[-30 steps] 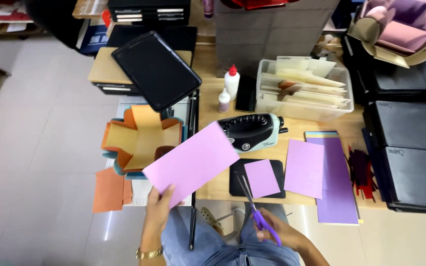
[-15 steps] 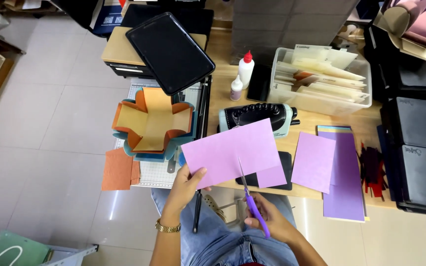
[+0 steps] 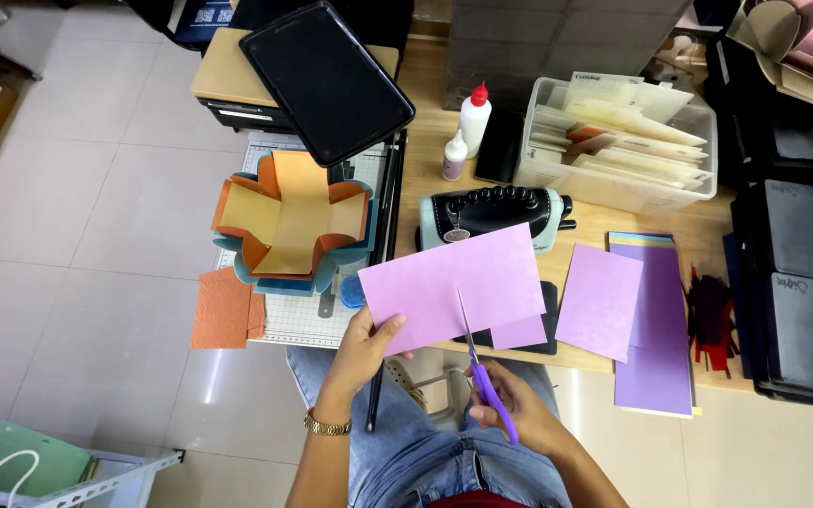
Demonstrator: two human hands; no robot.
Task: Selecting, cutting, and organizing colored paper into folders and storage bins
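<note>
My left hand pinches the lower left corner of a light purple paper sheet and holds it flat above my lap. My right hand grips purple-handled scissors whose blades point up into the sheet's lower edge near its middle. A small purple paper square lies under the sheet on a black pad. Another purple sheet lies to the right on the wooden table.
A black and mint punching machine stands behind the sheet. Two glue bottles and a clear bin of cards sit further back. An orange folded box rests on a cutting mat to the left. Darker purple sheets lie at right.
The purple sheet has swung from tilted at the left to level in front of me. The scissors have risen and their blades have gone into its lower edge.
</note>
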